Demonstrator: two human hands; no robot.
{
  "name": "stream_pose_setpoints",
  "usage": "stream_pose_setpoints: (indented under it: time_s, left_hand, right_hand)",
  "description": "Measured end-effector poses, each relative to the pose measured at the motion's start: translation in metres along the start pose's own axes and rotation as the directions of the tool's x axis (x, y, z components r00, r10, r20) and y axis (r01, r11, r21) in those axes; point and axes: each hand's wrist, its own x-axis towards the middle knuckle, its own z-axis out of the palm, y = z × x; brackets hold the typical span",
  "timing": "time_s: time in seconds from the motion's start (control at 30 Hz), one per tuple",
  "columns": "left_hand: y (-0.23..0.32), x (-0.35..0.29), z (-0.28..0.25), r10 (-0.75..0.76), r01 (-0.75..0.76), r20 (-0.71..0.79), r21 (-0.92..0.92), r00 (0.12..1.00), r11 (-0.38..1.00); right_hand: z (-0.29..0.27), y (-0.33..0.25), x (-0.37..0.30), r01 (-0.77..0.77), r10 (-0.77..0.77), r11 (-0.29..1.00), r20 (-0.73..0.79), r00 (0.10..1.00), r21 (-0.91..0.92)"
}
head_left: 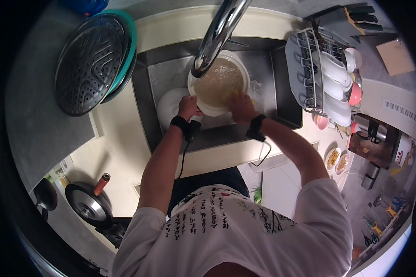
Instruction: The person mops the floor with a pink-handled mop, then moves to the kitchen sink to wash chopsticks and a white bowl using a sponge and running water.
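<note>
In the sink (282,92) stands a round white pot (193,87) full of cloudy, bubbly water. My left hand (188,109) is closed on its near left rim. At the pot's near right side, my right hand (241,107) reaches in over the rim, its fingers closed on a yellow sponge (229,94) that is partly hidden by the hand and water. A white round dish or lid (168,105) lies on the sink bottom beside my left hand, partly under it. The chrome faucet (213,44) hangs over the pot's far left part.
At the right, a dish rack (313,69) holds white bowls (333,76), with a knife block (349,23) behind it. Perforated steamer trays (90,67) and a teal basin (132,44) lean at the left. A lidded pan (88,205) sits at lower left. Two plates of food (333,158) stand farther right.
</note>
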Motion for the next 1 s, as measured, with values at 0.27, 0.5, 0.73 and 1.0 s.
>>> stream_pose_setpoints:
  time_s: [0.27, 0.5, 0.73, 1.0]
  left_hand:
    - [-0.002, 0.005, -0.009, 0.028, -0.028, -0.051, -0.004, 0.998, 1.0]
    - [0.019, -0.003, -0.008, -0.182, 0.191, 0.068, -0.179, 0.981, 0.965]
    - [-0.018, 0.02, -0.015, 0.173, -0.192, 0.122, 0.166, 0.977, 0.967]
    - [-0.027, 0.032, -0.006, 0.058, -0.062, 0.034, 0.136, 0.998, 0.989]
  right_hand:
    - [0.016, -0.104, 0.044, 0.038, 0.2, 0.816, -0.344, 0.917, 0.577]
    - [0.006, -0.061, 0.0, -0.037, 0.07, 0.947, -0.091, 0.993, 0.32]
    - [0.023, -0.091, 0.05, -0.063, 0.153, 0.877, -0.153, 0.976, 0.476]
    - [-0.012, 0.031, -0.018, 0.129, -0.126, 0.99, 0.05, 0.991, -0.052]
